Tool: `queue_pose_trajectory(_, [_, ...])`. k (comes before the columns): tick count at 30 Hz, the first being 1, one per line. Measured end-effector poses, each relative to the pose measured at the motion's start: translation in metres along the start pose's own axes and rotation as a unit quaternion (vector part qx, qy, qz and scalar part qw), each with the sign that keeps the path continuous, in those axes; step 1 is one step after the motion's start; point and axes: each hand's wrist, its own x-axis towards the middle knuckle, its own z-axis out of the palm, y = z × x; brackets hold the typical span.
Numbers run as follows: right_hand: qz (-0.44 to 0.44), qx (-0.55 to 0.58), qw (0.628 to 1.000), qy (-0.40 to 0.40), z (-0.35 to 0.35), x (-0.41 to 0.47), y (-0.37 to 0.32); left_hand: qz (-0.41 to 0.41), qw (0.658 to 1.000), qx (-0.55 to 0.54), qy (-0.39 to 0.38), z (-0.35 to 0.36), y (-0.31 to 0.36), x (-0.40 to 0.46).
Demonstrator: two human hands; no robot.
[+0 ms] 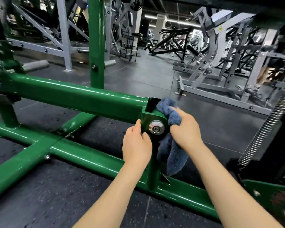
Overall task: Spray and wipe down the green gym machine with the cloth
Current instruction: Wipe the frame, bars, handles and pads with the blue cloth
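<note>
The green gym machine (69, 96) fills the foreground with a long horizontal bar, a floor frame and an upright post. At the bar's right end sits a bracket with a round silver bolt (156, 127). My right hand (185, 129) grips a blue fluffy cloth (170, 155) and holds it against the right side of that bracket; part of the cloth hangs below my hand. My left hand (136, 145) holds the green upright just left of the bolt, thumb up against the bracket. No spray bottle is in view.
A large coil spring (266, 127) rises on the right beside a dark block. Grey machines (220, 66) stand beyond on the dark rubber floor (138, 76). A black wire cart (129, 45) is farther back.
</note>
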Motion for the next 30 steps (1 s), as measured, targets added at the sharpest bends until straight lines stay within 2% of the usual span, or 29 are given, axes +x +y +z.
queue_pose_trajectory(2, [-0.011,0.008,1.000,0.019,0.006,-0.012,0.008,0.046,0.998,0.035,0.007,-0.003,0.004,-0.006])
queue_pose_trajectory(5, [-0.001,-0.169,0.985,0.024,0.005,-0.018,0.011,0.144,0.983,0.110,0.015,-0.011,0.013,-0.014])
queue_pose_trajectory(7, [0.001,-0.208,0.976,0.056,0.003,-0.021,0.009,0.203,0.961,0.190,0.003,-0.016,0.018,-0.015])
queue_pose_trajectory(10, [-0.041,-0.107,0.989,0.088,0.012,-0.020,0.008,0.245,0.926,0.286,-0.023,-0.022,0.022,-0.011])
queue_pose_trajectory(13, [-0.043,0.057,0.997,0.042,0.017,-0.009,0.018,0.252,0.914,0.317,-0.032,-0.020,0.021,-0.008])
queue_pose_trajectory(14, [-0.040,0.077,0.996,0.011,0.015,-0.006,0.023,0.253,0.915,0.313,-0.032,-0.018,0.020,-0.007])
queue_pose_trajectory(17, [-0.065,0.087,0.993,-0.050,0.014,-0.002,0.036,0.271,0.924,0.270,-0.023,-0.006,0.013,-0.003])
queue_pose_trajectory(23, [-0.005,0.074,0.997,-0.037,0.034,-0.001,0.046,0.292,0.930,0.223,0.002,0.002,0.003,-0.001])
queue_pose_trajectory(28, [0.042,0.060,0.995,-0.067,0.053,-0.041,0.064,0.286,0.921,0.250,0.090,0.006,0.014,-0.006])
queue_pose_trajectory(30, [0.056,0.090,0.993,-0.049,0.049,-0.045,0.065,0.292,0.913,0.264,0.110,0.009,0.018,-0.005])
